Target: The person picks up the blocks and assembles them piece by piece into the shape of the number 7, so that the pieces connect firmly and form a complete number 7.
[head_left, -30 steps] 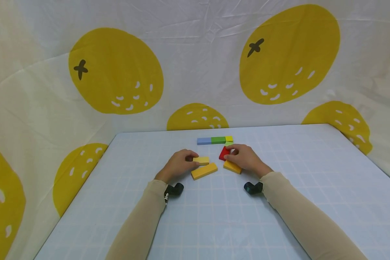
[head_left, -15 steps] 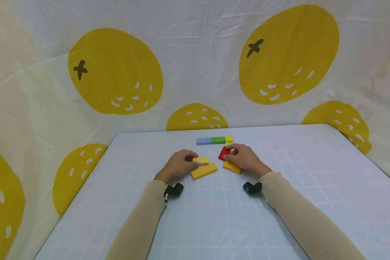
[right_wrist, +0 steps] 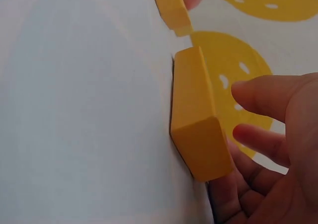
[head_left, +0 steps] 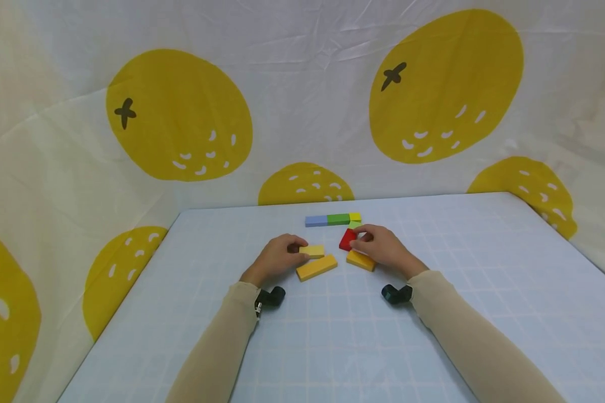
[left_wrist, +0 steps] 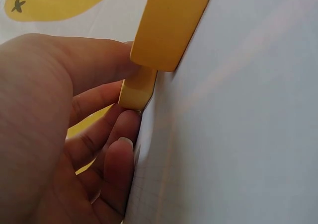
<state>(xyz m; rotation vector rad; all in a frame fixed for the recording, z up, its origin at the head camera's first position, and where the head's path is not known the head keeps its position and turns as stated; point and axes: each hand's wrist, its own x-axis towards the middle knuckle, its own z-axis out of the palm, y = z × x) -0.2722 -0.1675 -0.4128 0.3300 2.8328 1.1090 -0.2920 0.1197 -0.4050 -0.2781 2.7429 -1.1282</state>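
My left hand [head_left: 276, 258] pinches the left end of a pale yellow block [head_left: 313, 251], which lies flat on the table. Just in front of it rests a longer orange-yellow block [head_left: 316, 267]. My right hand [head_left: 387, 250] is beside a red block [head_left: 347, 239], its thumb and index finger parted. In the right wrist view the gap between these fingertips holds nothing, and the red block cannot be seen. A shorter orange block [head_left: 360, 260] lies under that hand, close to the red one; it fills the middle of the right wrist view.
Behind the hands, a blue block [head_left: 316, 221], a green block [head_left: 338, 219] and a small yellow block [head_left: 355, 216] form a row. A light green block [head_left: 355, 225] adjoins its right end. A fruit-print cloth [head_left: 312, 112] stands behind the table [head_left: 322, 347].
My right hand has shifted slightly to the right, its fingertips coming off the red block, which stays put. The left hand keeps its hold on the pale yellow block.
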